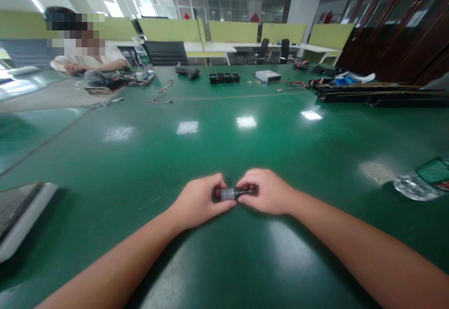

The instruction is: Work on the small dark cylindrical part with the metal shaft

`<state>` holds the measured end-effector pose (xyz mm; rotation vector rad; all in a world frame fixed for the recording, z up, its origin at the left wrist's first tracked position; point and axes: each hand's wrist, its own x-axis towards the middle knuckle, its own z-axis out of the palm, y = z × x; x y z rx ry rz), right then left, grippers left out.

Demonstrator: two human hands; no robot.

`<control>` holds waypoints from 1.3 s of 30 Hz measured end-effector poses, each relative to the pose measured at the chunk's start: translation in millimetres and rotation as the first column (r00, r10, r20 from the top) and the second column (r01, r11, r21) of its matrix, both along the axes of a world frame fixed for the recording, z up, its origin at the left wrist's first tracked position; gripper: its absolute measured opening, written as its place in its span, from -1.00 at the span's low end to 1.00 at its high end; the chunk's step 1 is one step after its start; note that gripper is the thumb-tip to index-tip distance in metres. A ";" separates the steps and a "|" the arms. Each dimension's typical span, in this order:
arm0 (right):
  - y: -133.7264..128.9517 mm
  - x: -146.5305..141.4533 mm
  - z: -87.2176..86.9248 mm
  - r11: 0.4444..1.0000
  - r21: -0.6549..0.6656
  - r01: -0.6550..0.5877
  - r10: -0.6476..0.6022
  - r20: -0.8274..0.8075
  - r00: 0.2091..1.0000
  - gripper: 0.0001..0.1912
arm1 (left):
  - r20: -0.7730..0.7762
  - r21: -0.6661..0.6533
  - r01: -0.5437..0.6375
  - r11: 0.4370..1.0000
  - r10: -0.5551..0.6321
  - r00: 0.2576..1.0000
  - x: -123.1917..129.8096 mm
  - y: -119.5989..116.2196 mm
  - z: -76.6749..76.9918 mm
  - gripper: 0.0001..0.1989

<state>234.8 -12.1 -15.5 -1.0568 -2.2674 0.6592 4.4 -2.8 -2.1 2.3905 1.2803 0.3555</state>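
Observation:
Between my two hands, low over the green table (217,150), lies a small dark cylindrical object with a grey band (228,194); its exact kind is too small to make out. My left hand (201,201) has fingers and thumb wrapped round its left, banded part. On the narrower dark right end, the fingers and thumb of my right hand (266,191) are closed. The object lies roughly level, pointing left to right. Fingers partly hide both of its ends.
At the left edge is a flat pale-edged device (24,211). A clear plastic bottle (419,185) lies at the right. Along the far side are a black block-like part (224,78), a white box (268,75), a cable (162,95) and long dark strips (382,95). Another person (87,59) sits far left.

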 end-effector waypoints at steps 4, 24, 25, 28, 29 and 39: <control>0.1 -2.3 -0.3 1.000 0.024 -0.007 0.007 -0.001 1.000 -0.85 | -0.011 0.006 -0.005 1.000 0.006 1.000 0.7 -0.4 1.1 -0.69; 2.5 -4.4 -2.6 0.996 0.081 -0.037 0.034 0.039 0.999 -0.92 | -0.046 0.007 -0.024 1.000 0.024 0.999 2.3 -0.1 0.4 -0.67; 2.5 -4.1 -2.8 0.996 0.082 -0.039 0.036 0.040 0.999 -0.93 | -0.046 0.008 -0.024 1.000 0.024 0.999 2.1 -0.1 0.3 -0.67; 2.5 -3.4 -3.5 0.995 0.087 -0.042 0.038 0.042 0.998 -0.92 | -0.046 0.008 -0.023 1.000 0.023 0.999 1.7 -0.1 0.4 -0.66; 2.5 -3.2 -3.7 0.995 0.088 -0.042 0.039 0.044 0.998 -0.92 | -0.045 0.007 -0.022 1.000 0.023 0.999 1.7 -0.1 0.4 -0.66; 2.8 -1.6 -3.3 0.995 0.084 -0.045 0.041 0.051 0.998 -0.92 | -0.033 0.003 -0.019 1.000 0.019 0.999 2.1 -0.3 0.9 -0.67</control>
